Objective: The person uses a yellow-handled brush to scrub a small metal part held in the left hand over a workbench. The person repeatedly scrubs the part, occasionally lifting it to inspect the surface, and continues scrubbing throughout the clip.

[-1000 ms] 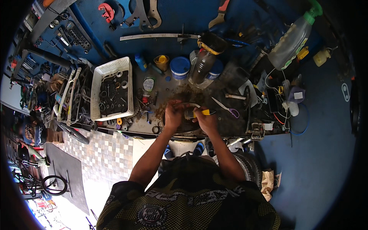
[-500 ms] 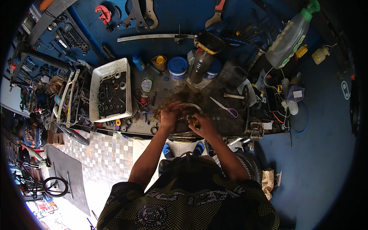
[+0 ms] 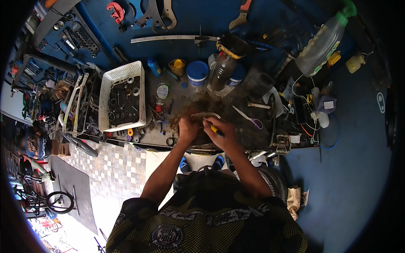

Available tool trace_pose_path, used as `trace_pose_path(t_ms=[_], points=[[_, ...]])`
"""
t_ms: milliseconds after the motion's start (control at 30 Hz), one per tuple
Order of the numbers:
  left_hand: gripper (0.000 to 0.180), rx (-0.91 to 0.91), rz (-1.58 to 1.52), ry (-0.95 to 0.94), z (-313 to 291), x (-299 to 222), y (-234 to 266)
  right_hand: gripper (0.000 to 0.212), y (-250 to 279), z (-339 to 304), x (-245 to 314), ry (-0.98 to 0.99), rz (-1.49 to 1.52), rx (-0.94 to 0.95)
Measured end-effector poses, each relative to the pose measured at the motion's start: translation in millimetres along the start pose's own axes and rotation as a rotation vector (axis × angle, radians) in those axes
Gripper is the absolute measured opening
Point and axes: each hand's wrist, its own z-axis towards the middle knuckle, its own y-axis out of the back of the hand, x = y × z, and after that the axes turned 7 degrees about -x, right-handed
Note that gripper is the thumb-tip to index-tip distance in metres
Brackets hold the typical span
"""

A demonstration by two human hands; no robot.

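At the front edge of the workbench, my left hand is closed at the left side of a round thing with a pale curved rim. Its kind cannot be made out, as both hands cover most of it. My right hand grips a tool with a yellow-and-black handle; the working end is hidden near my left fingers. Brown dirt is spread on the bench just beyond. Scissors with a purple handle lie to the right of my right hand.
A white plastic basket of small metal parts stands at left. Along the back are a blue-lidded tub, a dark bottle and a yellow cup. A green-topped spray bottle hangs at right. Tools cover the blue wall.
The round thing has tilted, so its rim shows as a narrower arc. My right hand has turned, bringing more of the yellow-and-black handle into sight. The left hand stays closed beside it.
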Motion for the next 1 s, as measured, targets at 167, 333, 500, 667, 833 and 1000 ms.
trace_pose_path(t_ms=[167,333,500,667,833,1000], points=[[0.036,-0.026,-0.024,-0.015,1.4,8.2,-3.4,0.020,-1.0,1.1,1.7,0.008,-0.055,-0.069],[0.040,0.019,-0.133,0.113,1.0,-4.8,-0.8,0.020,-3.9,2.5,4.8,0.024,-0.182,-0.058],[0.040,-0.013,-0.178,0.024,-4.2,-12.3,-1.7,0.017,-7.1,0.0,8.7,-0.028,-0.151,-0.116],[0.038,-0.069,-0.142,0.017,-5.9,-3.5,-4.5,0.016,-18.9,-4.0,-3.2,-0.087,-0.117,-0.191],[0.028,-0.019,-0.244,0.176,-5.9,8.9,-5.5,0.023,-13.4,-0.6,-32.8,-0.603,0.167,-0.051],[0.026,0.139,-0.716,0.482,-5.1,19.2,-4.2,0.027,-6.1,-10.1,-57.3,-0.607,0.547,-0.093]])
